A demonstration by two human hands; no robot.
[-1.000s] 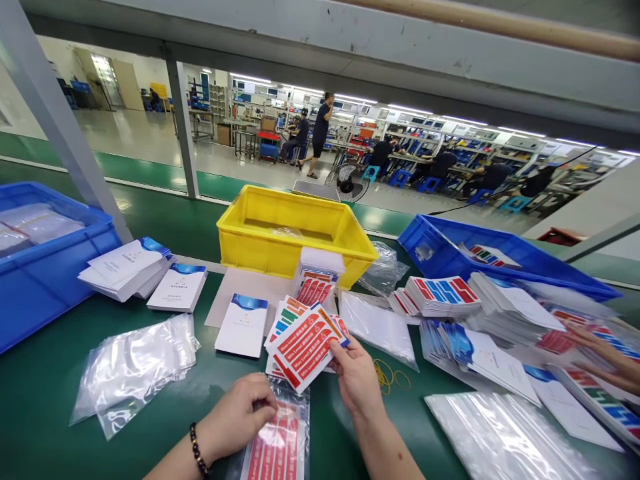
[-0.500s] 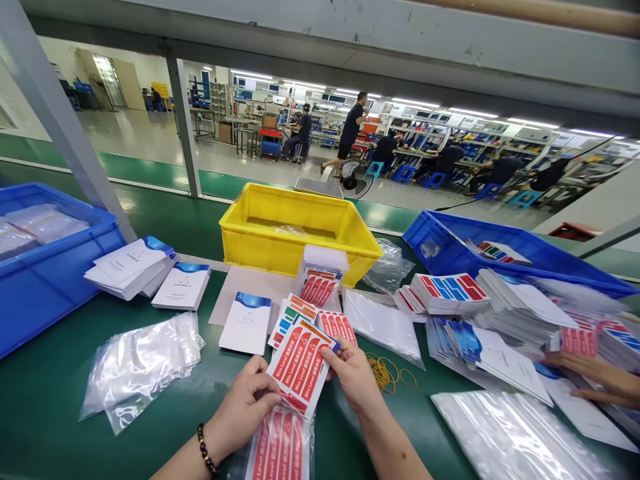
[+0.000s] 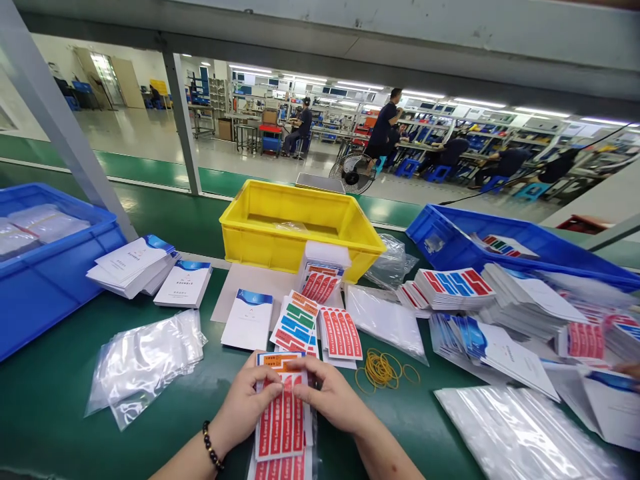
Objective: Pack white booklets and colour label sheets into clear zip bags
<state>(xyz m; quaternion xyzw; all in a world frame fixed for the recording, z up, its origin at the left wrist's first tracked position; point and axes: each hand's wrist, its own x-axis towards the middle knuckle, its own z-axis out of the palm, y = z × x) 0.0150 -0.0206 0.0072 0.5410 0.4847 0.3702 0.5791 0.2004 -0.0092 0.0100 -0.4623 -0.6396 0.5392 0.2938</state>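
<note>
A sheet of red label stickers with an orange top strip [image 3: 281, 413] lies near the front edge of the green work table [image 3: 50, 400], pinched from both sides. The left hand [image 3: 247, 403], a dark bead bracelet [image 3: 213, 448] on its wrist, grips the sheet's left edge; the right hand [image 3: 333, 400] grips its upper right edge, thumbs on top. Beneath the sheet sits a clear plastic bag holding more red stickers [image 3: 280, 467]. Just beyond lie loose sticker sheets in green, blue and red [image 3: 296, 325], a white booklet with a blue corner [image 3: 249, 319] and a tangle of yellow rubber bands [image 3: 383, 369]. A yellow plastic bin [image 3: 300, 227] stands further back, and a pile of clear empty bags [image 3: 145, 360] lies to the left.
</note>
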